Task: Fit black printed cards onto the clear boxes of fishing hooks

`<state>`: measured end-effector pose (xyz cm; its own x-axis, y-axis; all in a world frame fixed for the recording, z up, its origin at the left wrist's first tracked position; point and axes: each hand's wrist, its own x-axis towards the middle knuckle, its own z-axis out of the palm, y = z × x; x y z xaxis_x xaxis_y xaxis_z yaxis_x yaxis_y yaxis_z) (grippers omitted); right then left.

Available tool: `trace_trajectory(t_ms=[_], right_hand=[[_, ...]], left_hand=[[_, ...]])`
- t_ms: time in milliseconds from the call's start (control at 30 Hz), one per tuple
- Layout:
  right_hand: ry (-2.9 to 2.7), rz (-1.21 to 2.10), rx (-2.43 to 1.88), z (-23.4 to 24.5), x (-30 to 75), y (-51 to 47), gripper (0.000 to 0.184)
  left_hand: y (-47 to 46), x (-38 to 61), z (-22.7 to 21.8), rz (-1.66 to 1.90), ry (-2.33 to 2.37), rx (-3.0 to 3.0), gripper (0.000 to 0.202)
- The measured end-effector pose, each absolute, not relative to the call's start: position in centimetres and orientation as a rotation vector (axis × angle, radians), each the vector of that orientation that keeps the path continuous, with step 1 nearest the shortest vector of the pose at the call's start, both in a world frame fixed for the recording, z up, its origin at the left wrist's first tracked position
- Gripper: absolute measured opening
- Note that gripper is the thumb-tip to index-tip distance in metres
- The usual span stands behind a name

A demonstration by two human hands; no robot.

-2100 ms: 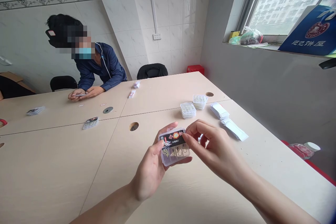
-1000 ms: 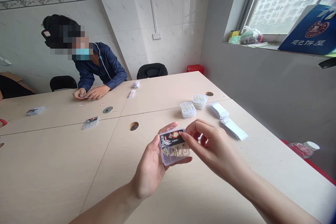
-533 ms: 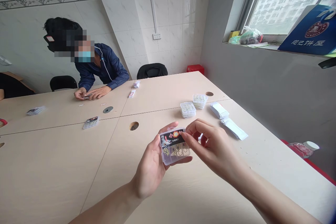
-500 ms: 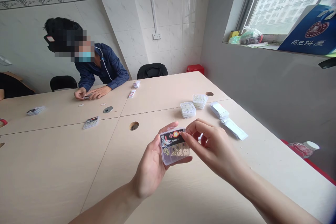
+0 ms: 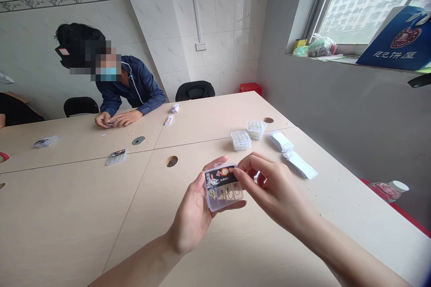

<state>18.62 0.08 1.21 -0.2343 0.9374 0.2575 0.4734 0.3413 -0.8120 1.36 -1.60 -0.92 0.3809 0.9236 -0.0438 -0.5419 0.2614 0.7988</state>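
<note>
Low over the table, my left hand (image 5: 195, 210) is wrapped round a clear plastic fish-hook box (image 5: 212, 204), its face tilted toward me. Hooks with yellowish line show in the box's compartments. A black label (image 5: 224, 176) with red and white print covers the upper part of the box. At the label's right end, my right hand (image 5: 269, 181) has its thumb and curled fingers pinched together, with the thumb tip on the label's corner. Partly hidden under my right hand is a small white item that I cannot make out.
Clear hook boxes are stacked (image 5: 241, 140) beyond my hands, with a second stack (image 5: 256, 129) beside them. White card piles (image 5: 301, 164) lie to the right. Left of me are a labelled box (image 5: 116, 157) and a table hole (image 5: 171, 161). A masked co-worker (image 5: 131, 83) sits opposite.
The box has tilted very slightly in my left hand, and the hooks inside look a little shifted. My right hand stays at the label's corner.
</note>
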Motion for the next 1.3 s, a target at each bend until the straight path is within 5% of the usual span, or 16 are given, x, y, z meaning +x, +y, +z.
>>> trace_trajectory(t_ms=[1300], right_hand=[[-1.873, 0.696, -1.304, 1.34, 18.70, -0.24, 0.023]], left_hand=[[-1.74, 1.34, -0.96, 1.066, 0.621, 0.795, 0.047]])
